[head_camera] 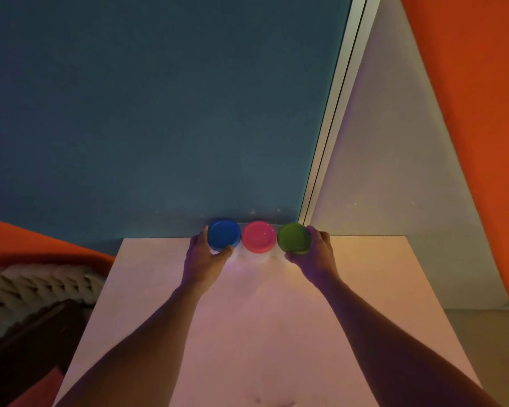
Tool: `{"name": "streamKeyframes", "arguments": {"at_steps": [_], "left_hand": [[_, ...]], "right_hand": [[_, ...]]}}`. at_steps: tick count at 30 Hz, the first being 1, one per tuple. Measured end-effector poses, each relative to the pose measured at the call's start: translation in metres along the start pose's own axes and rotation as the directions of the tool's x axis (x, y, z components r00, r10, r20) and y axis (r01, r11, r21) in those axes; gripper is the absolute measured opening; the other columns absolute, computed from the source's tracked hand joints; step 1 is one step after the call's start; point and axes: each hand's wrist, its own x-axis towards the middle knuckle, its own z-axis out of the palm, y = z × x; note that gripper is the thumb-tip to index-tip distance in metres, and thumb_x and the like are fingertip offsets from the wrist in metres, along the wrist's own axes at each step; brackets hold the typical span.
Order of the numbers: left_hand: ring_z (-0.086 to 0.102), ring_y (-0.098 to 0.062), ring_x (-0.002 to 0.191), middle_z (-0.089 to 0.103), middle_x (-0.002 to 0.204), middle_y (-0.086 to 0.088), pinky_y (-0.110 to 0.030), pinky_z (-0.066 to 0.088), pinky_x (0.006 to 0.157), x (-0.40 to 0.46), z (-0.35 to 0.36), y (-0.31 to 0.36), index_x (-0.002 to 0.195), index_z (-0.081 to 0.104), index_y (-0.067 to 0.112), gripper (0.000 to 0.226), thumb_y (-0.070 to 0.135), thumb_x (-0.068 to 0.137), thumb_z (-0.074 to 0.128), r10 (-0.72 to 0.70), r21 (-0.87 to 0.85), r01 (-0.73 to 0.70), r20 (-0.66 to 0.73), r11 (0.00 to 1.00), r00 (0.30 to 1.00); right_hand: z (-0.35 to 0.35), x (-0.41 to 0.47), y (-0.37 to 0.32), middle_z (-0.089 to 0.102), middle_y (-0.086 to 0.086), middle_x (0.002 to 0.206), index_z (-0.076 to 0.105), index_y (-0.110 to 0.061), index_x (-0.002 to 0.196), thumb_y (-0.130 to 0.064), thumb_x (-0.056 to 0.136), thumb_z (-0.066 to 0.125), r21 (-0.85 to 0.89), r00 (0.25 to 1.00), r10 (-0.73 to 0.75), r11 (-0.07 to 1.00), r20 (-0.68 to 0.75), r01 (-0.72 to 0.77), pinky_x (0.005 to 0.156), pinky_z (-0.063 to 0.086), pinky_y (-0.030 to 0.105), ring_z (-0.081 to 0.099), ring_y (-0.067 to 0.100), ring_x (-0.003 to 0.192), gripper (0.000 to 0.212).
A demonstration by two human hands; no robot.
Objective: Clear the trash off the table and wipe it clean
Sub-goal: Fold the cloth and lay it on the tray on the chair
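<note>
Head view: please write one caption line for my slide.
Left hand grips the blue container, right hand the green container, pink container between, at the table far edge.

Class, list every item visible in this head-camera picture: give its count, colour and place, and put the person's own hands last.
Lidded containers: three in a row at the table's far edge; blue container at left, pink container in the middle, green container at right.
Table: one, pale, centre and foreground.
Wall panel: one, dark teal, behind the table.
Orange cushions: two, one at upper right, one at left.
Knitted blanket: one, cream, at left below the orange cushion.
Left hand: one, grips the blue container.
Right hand: one, grips the green container.
</note>
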Motion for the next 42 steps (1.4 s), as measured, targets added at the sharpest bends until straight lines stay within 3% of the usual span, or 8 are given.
{"name": "streamKeyframes", "arguments": {"at_steps": [9, 14, 19, 24, 29, 35, 42], "left_hand": [[0.057, -0.025, 0.120, 0.051, 0.138, -0.004, -0.040, 0.050, 0.098, 0.001, 0.004, -0.004, 0.147, 0.043, 0.025, 0.077, 0.036, 0.081, 0.080, -0.010, 0.003, 0.010, 0.003, 1.000, 1.000], [0.044, -0.031, 0.138, 0.032, 0.157, -0.011, -0.042, 0.043, 0.105, -0.017, -0.010, 0.003, 0.159, 0.016, 0.015, 0.097, 0.038, 0.086, 0.075, -0.040, 0.155, 0.036, 0.020, 0.987, 0.999], [0.036, -0.031, 0.142, 0.024, 0.162, -0.005, -0.044, 0.042, 0.107, -0.057, -0.031, 0.010, 0.159, 0.015, 0.017, 0.087, 0.033, 0.090, 0.067, -0.036, 0.296, 0.021, 0.045, 0.955, 0.998], [0.032, -0.027, 0.145, 0.021, 0.164, -0.002, -0.039, 0.038, 0.112, -0.118, -0.045, 0.018, 0.158, 0.019, 0.017, 0.082, 0.034, 0.092, 0.064, -0.011, 0.367, -0.037, 0.127, 0.929, 0.992], [0.023, -0.021, 0.150, 0.016, 0.166, 0.001, -0.038, 0.034, 0.117, -0.195, -0.062, 0.016, 0.158, 0.020, 0.020, 0.078, 0.037, 0.094, 0.061, -0.022, 0.423, -0.067, 0.202, 0.904, 0.979], [0.018, -0.018, 0.152, 0.013, 0.166, 0.006, -0.040, 0.037, 0.116, -0.293, -0.079, -0.001, 0.158, 0.016, 0.025, 0.078, 0.044, 0.096, 0.058, -0.049, 0.467, -0.049, 0.195, 0.883, 0.980], [0.014, -0.015, 0.153, 0.010, 0.167, 0.008, -0.039, 0.036, 0.116, -0.395, -0.109, -0.026, 0.158, 0.013, 0.028, 0.076, 0.043, 0.098, 0.057, -0.087, 0.456, 0.003, 0.164, 0.890, 0.983]], "right_hand": [[0.007, 0.003, 0.006, 0.045, 0.011, 0.136, 0.043, -0.017, 0.144, -0.019, 0.066, 0.089, 0.014, 1.000, -0.023, 1.000, -0.020, 0.024, 0.093, 0.047, 0.035, 0.053, 0.030, 0.119, 0.091], [0.002, -0.019, 0.011, 0.033, 0.010, 0.149, 0.023, -0.020, 0.155, -0.025, 0.075, 0.084, 0.064, 0.999, 0.042, 0.997, 0.032, -0.044, 0.101, 0.047, 0.051, 0.052, 0.034, 0.125, 0.101], [-0.014, -0.072, 0.014, 0.046, 0.011, 0.144, 0.030, -0.020, 0.153, -0.031, 0.083, 0.076, -0.007, 0.993, 0.014, 1.000, 0.117, -0.014, 0.101, 0.047, 0.043, 0.052, 0.031, 0.126, 0.084], [-0.031, -0.135, 0.009, 0.053, 0.009, 0.137, 0.041, -0.023, 0.147, -0.033, 0.087, 0.070, -0.102, 0.975, -0.041, 0.993, 0.218, 0.065, 0.098, 0.045, 0.035, 0.055, 0.028, 0.122, 0.067], [-0.043, -0.201, 0.003, 0.048, 0.007, 0.142, 0.042, -0.023, 0.146, -0.035, 0.090, 0.066, -0.153, 0.946, -0.089, 0.978, 0.312, 0.143, 0.101, 0.043, 0.037, 0.053, 0.029, 0.126, 0.062], [-0.046, -0.276, -0.001, 0.042, 0.004, 0.147, 0.038, -0.025, 0.148, -0.036, 0.092, 0.061, -0.179, 0.891, -0.147, 0.953, 0.429, 0.243, 0.099, 0.044, 0.038, 0.051, 0.027, 0.127, 0.061], [-0.027, -0.368, 0.006, 0.040, 0.003, 0.147, 0.038, -0.024, 0.147, -0.037, 0.090, 0.063, -0.173, 0.810, -0.204, 0.921, 0.550, 0.349, 0.107, 0.040, 0.042, 0.043, 0.027, 0.135, 0.064]]}}
